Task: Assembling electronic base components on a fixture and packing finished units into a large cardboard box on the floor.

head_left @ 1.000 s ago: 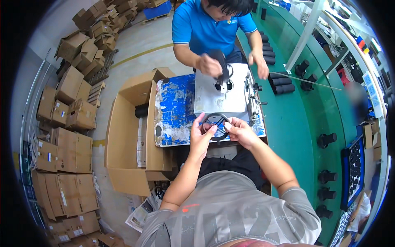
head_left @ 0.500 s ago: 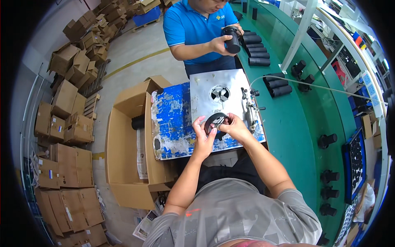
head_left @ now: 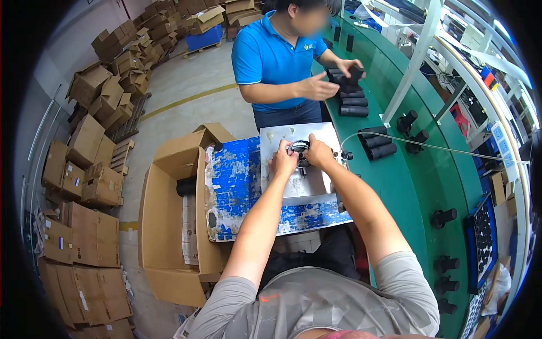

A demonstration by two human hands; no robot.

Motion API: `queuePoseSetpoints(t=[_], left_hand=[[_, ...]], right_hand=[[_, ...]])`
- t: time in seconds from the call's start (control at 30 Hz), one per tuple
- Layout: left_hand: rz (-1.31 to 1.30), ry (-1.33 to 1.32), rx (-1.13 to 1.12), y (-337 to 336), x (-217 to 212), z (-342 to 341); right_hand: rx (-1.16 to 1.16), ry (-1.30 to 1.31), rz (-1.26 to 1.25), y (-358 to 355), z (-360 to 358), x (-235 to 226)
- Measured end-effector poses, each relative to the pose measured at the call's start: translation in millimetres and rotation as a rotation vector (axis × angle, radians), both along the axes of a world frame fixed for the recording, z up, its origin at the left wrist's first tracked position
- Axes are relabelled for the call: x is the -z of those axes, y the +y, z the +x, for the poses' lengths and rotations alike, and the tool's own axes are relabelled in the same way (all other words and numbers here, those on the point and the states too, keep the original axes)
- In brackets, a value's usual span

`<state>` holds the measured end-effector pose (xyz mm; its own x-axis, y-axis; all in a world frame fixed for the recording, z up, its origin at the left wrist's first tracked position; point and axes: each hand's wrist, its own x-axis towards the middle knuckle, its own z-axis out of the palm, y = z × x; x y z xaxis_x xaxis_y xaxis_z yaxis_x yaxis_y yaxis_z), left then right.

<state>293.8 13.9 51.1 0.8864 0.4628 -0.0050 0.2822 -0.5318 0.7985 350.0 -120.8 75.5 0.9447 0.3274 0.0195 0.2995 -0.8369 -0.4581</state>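
Left hand: the left hand (head_left: 282,163) is curled over the near-left side of a small black part (head_left: 299,151), fingers clamped on it and steadying it against the plate.
Right hand: the right hand (head_left: 318,153) grips the same part from the right, knuckles up; both hands meet over it, so most of it is hidden.
Black part: dark, rounded, with a glint at its rim; it sits near the far middle of the grey metal plate (head_left: 305,189), pressed down, I judge, so it cannot slip.
Plate: flat, pale and smudged, lying on a blue bench top (head_left: 237,186) whose paint is worn through to white patches.
Cable: a thin pale cable (head_left: 429,148) arcs in from the right toward the hands.
Carton: an open brown cardboard box (head_left: 169,226) stands just left of the bench, within easy reach, with a black cylinder (head_left: 186,186) inside.
Green counter: black cylinders (head_left: 379,148) lie in groups on the smooth green counter (head_left: 418,198) to the right.
Co-worker: a person in a blue shirt (head_left: 271,62) stands across the bench, handling black cylinders at the far end.
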Motion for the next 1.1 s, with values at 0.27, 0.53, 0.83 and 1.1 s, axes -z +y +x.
queuePoseSetpoints(t=[0.27,0.53,0.83,1.1], left_hand=[[0.317,0.059,0.001,-0.7,1.3,-10.2],[0.367,0.168,0.374,10.6,-14.9,-17.7],[0.413,0.303,0.386,12.5,-33.9,-15.8],[0.51,-0.192,0.538,16.8,-23.8,-31.3]], right_hand=[[0.101,0.093,-0.081,8.8,-4.5,3.1],[0.093,0.16,-0.089,-18.3,8.3,3.1],[0.077,0.095,-0.276,-183.8,-38.9,61.3],[0.198,-0.173,0.018,-130.1,-29.7,-13.8]])
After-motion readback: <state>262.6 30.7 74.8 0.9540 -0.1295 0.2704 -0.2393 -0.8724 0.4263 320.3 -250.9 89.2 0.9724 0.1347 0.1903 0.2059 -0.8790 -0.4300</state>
